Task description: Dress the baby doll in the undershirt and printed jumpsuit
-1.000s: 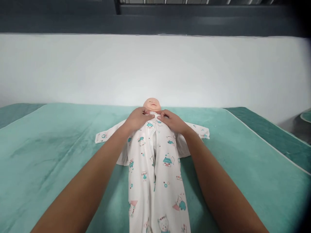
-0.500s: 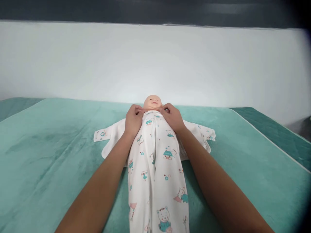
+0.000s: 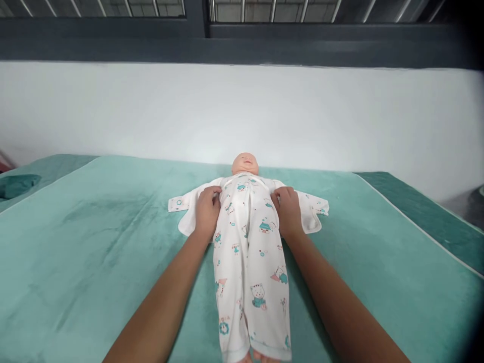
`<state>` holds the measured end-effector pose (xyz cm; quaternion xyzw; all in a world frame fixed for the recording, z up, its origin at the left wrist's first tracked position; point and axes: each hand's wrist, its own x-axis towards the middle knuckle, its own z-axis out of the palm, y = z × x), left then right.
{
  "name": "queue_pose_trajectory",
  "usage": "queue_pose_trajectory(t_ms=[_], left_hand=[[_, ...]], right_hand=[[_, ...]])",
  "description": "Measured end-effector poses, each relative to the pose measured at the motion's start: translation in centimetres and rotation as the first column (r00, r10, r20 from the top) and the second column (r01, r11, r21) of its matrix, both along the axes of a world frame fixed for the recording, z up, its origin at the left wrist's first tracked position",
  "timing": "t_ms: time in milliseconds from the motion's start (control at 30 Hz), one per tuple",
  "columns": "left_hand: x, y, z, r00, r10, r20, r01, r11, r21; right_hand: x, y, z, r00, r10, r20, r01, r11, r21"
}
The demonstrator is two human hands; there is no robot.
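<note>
Beside the doll (image 3: 245, 161), left hand (image 3: 207, 209) and right hand (image 3: 289, 209) are now resting clear of its neck (image 3: 245, 171), half-curling by the trousers (image 3: 251, 242); hold unclear.

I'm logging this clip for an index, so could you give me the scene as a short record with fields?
Doll: on its back, head toward the white wall, bare feet nearest the camera
Clothing: printed white garment along the body; sleeves spread out to both sides
Left hand: at one side edge of the garment, fingers bent; grip unclear
Right hand: at the opposite side edge, fingers bent; grip unclear
Surface: green cover
Background: barred window above the wall
</note>
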<state>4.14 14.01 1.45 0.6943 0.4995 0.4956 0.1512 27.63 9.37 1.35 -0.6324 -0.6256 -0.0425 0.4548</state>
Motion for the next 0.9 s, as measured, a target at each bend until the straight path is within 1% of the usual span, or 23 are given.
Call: queue_pose_trajectory(t_ms=[100,167,233,300,367,433,500,567,633,800,900], left_hand=[[-1.0,-2.1,-0.1,0.991,-0.013,-0.131,0.019,0.999,0.045],[-1.6,-3.7,-0.1,0.984,-0.021,-0.176,0.028,0.999,0.039],[-2.0,-5.5,-0.3,0.974,-0.018,-0.224,0.023,0.999,0.023],[-2.3,-7.3,-0.4,0.953,-0.016,-0.302,0.022,1.0,0.017],[-2.5,-9.2,-0.5,0.919,-0.023,-0.394,0.031,0.999,0.014],[-2.6,-10.7,-0.6,0.887,-0.034,-0.461,0.041,0.999,0.007],[-2.8,-11.8,-0.7,0.869,-0.036,-0.493,0.044,0.999,0.004],[-2.9,-12.4,-0.7,0.861,-0.032,-0.508,0.036,0.999,-0.002],[-2.9,-12.4,-0.7,0.862,-0.052,-0.503,0.05,0.999,-0.017],[-2.8,-11.7,-0.6,0.906,-0.144,-0.398,0.142,0.989,-0.036],[-2.6,-11.5,-0.6,0.904,-0.17,-0.393,0.17,0.985,-0.035]], right_hand=[[-0.3,-3.8,-0.6,0.999,0.039,0.03,-0.035,0.991,-0.131],[-0.5,-5.9,-0.9,0.996,0.08,0.035,-0.07,0.968,-0.243],[-0.8,-7.7,-1.0,0.992,0.11,0.059,-0.087,0.948,-0.307],[-1.0,-9.1,-0.9,0.985,0.138,0.103,-0.1,0.945,-0.311],[-1.2,-10.1,-0.7,0.97,0.194,0.147,-0.141,0.941,-0.309],[-1.3,-10.8,-0.6,0.946,0.272,0.174,-0.205,0.922,-0.327],[-1.3,-11.1,-0.5,0.925,0.328,0.189,-0.249,0.904,-0.347],[-1.4,-11.2,-0.4,0.912,0.357,0.203,-0.271,0.894,-0.358],[-1.4,-11.1,-0.4,0.906,0.364,0.217,-0.271,0.891,-0.364],[-2.0,-10.4,-0.5,0.921,0.289,0.263,-0.182,0.913,-0.364],[-2.2,-10.0,-0.8,0.927,0.264,0.265,-0.159,0.919,-0.361]])
